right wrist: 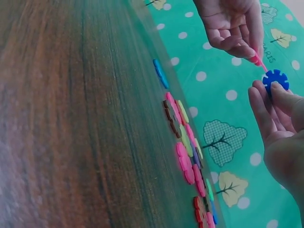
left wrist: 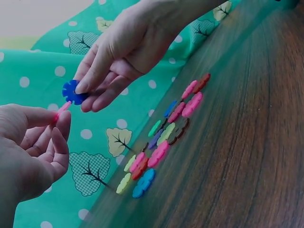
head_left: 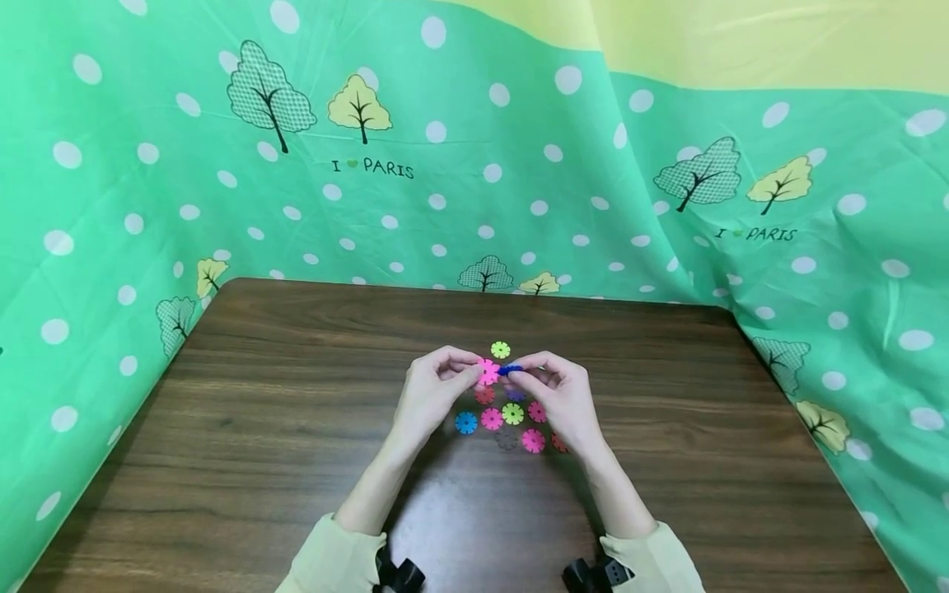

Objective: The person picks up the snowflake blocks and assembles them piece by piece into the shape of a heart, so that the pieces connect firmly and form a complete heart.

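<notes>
My left hand (head_left: 433,387) pinches a pink notched plastic disc (head_left: 488,372) between thumb and fingertips. Opposite it, my right hand (head_left: 559,395) pinches a dark blue disc (left wrist: 74,92) of the same snowflake shape, seen nearly edge-on in the head view. The two discs meet at their edges, at right angles to each other, with the pink rim at a notch of the blue one. Both hands are raised above the table, over a cluster of loose discs, among them a lime green disc (head_left: 512,413) and a light blue disc (head_left: 465,423).
The dark wooden table (head_left: 296,428) carries several more discs below the hands, including a pink disc (head_left: 533,441) and a brown disc (right wrist: 172,118). One yellow-green disc (head_left: 500,350) lies beyond the hands. A green polka-dot cloth (head_left: 445,206) hangs behind the table.
</notes>
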A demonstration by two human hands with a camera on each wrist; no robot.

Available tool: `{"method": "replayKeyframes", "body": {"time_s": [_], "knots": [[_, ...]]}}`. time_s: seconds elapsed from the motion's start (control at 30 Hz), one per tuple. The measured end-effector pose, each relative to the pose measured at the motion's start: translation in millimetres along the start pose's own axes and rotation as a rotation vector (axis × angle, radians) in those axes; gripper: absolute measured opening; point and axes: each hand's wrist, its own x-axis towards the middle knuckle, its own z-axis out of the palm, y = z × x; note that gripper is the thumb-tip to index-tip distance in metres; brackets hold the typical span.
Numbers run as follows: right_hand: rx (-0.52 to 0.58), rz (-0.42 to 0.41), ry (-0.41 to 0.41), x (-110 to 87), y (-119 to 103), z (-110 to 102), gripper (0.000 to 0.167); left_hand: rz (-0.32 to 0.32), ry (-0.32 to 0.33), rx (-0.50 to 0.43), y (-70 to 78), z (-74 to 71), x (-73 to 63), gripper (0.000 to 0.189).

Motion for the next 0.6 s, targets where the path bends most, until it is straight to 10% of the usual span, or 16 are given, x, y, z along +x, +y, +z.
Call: {"method": "replayKeyframes", "body": {"time_s": [0.6], "knots": [[-0.101,-0.112,0.018,-2.4,-1.0,1.1,0.008,0.035,-0.028,0.050,3.5,0.1,-1.5,0.011]]}}
